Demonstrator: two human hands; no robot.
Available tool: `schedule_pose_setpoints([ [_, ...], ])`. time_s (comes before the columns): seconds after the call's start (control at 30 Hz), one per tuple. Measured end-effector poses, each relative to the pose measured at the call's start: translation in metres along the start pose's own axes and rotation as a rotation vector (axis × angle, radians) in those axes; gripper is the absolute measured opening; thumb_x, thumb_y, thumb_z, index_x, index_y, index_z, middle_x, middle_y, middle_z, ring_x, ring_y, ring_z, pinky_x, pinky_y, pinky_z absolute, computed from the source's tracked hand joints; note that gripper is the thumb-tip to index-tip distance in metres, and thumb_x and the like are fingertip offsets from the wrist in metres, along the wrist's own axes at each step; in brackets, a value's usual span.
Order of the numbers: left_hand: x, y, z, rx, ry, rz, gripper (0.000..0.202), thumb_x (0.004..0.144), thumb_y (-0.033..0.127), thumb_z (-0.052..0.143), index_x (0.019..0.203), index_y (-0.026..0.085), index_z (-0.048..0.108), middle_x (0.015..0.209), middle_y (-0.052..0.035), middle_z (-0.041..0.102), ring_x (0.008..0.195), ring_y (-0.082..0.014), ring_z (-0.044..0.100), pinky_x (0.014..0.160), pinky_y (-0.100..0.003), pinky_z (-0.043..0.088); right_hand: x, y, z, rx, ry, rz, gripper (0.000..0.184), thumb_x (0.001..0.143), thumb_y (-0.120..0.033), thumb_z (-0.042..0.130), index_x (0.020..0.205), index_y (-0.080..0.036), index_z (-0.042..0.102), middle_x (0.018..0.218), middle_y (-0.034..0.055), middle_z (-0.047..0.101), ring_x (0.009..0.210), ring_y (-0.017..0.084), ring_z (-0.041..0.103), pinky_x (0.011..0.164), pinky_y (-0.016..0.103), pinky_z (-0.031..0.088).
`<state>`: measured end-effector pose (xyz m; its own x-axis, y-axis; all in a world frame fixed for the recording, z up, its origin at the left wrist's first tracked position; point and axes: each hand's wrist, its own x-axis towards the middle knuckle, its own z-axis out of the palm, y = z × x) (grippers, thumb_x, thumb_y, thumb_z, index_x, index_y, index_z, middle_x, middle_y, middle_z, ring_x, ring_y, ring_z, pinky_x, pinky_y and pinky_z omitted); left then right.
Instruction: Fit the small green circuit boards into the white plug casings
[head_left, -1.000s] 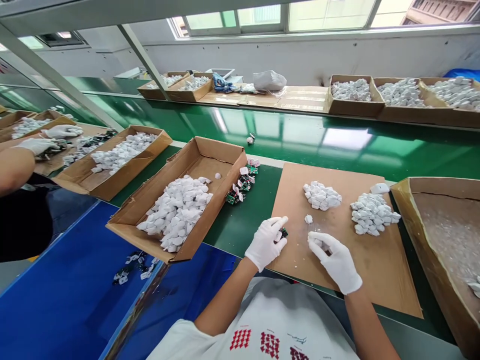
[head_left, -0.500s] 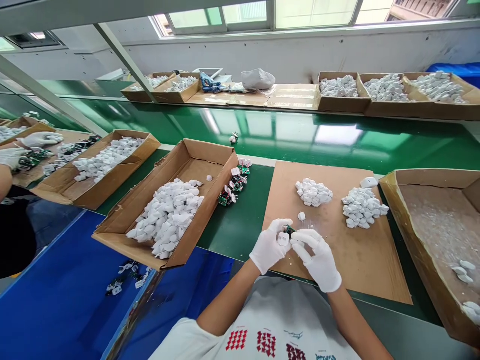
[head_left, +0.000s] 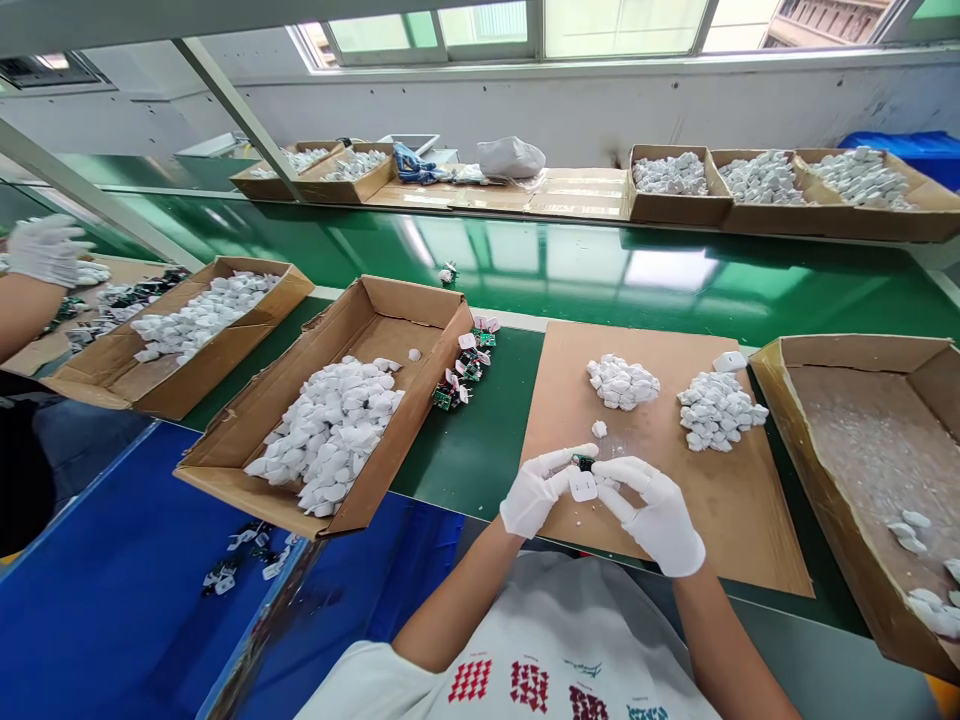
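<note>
Both hands wear white gloves and meet over the near edge of a brown cardboard sheet (head_left: 652, 480). My left hand (head_left: 534, 492) pinches a small green circuit board (head_left: 583, 462) from the left. A white square plastic piece (head_left: 583, 487) hangs at the board, and my right hand (head_left: 654, 510) has its fingers closed on this assembly from the right. Just beyond the hands lies one loose white piece (head_left: 599, 429). Two heaps of small white plastic parts sit farther up the sheet, a left heap (head_left: 622, 382) and a right heap (head_left: 721, 410).
Left of the sheet stands a cardboard box (head_left: 420, 420) of white parts, with several circuit boards (head_left: 465, 362) along its side. Another box (head_left: 847, 500) borders the sheet on the right. A co-worker's gloved hand (head_left: 49, 250) is at far left. A green conveyor belt (head_left: 540, 265) runs behind.
The white square piece has turned its flat face more toward me, and both hands have shifted slightly. At far left, the co-worker's hand has lifted. The whole view has moved a little.
</note>
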<state>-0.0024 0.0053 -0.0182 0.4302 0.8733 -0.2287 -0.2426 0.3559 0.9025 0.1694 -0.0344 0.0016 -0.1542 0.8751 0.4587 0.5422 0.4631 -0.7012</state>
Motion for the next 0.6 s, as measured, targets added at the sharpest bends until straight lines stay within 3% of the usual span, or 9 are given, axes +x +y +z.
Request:
schedule_pose_setpoints([
  [0.13, 0.0, 0.004, 0.003, 0.045, -0.026, -0.016, 0.047, 0.074, 0.041, 0.069, 0.112, 0.014, 0.068, 0.111, -0.0099, 0.07, 0.108, -0.0282, 0.062, 0.099, -0.039, 0.045, 0.009, -0.002, -0.01, -0.064, 0.05, -0.077, 0.03, 0.084, -0.013, 0.057, 0.107, -0.029, 0.064, 0.094, 0.0016, 0.07, 0.084, 0.016, 0.066, 0.075, 0.029, 0.056],
  [0.23, 0.003, 0.004, 0.007, 0.015, -0.015, 0.001, 0.045, 0.074, 0.039, 0.07, 0.112, 0.015, 0.068, 0.114, -0.0086, 0.069, 0.113, -0.0272, 0.059, 0.1, -0.037, 0.044, 0.013, 0.0, -0.004, -0.084, 0.034, -0.11, 0.03, 0.083, -0.011, 0.057, 0.106, -0.029, 0.064, 0.091, 0.0015, 0.071, 0.083, 0.016, 0.066, 0.074, 0.031, 0.056],
  [0.43, 0.008, -0.007, 0.005, -0.316, -0.13, -0.149, 0.05, 0.075, 0.034, 0.07, 0.121, 0.014, 0.063, 0.117, -0.013, 0.066, 0.095, -0.0228, 0.064, 0.084, -0.035, 0.049, 0.006, 0.012, 0.01, -0.076, 0.075, -0.083, 0.031, 0.083, -0.013, 0.059, 0.109, -0.03, 0.062, 0.097, 0.0019, 0.07, 0.089, 0.017, 0.065, 0.076, 0.032, 0.056],
  [0.6, 0.009, -0.008, -0.001, -0.434, -0.179, -0.192, 0.047, 0.074, 0.03, 0.073, 0.118, 0.016, 0.065, 0.114, -0.013, 0.066, 0.089, -0.0193, 0.063, 0.081, -0.033, 0.047, 0.002, 0.013, 0.009, -0.073, 0.131, -0.07, 0.033, 0.084, -0.013, 0.057, 0.112, -0.031, 0.063, 0.101, 0.0025, 0.07, 0.089, 0.017, 0.066, 0.075, 0.032, 0.057],
])
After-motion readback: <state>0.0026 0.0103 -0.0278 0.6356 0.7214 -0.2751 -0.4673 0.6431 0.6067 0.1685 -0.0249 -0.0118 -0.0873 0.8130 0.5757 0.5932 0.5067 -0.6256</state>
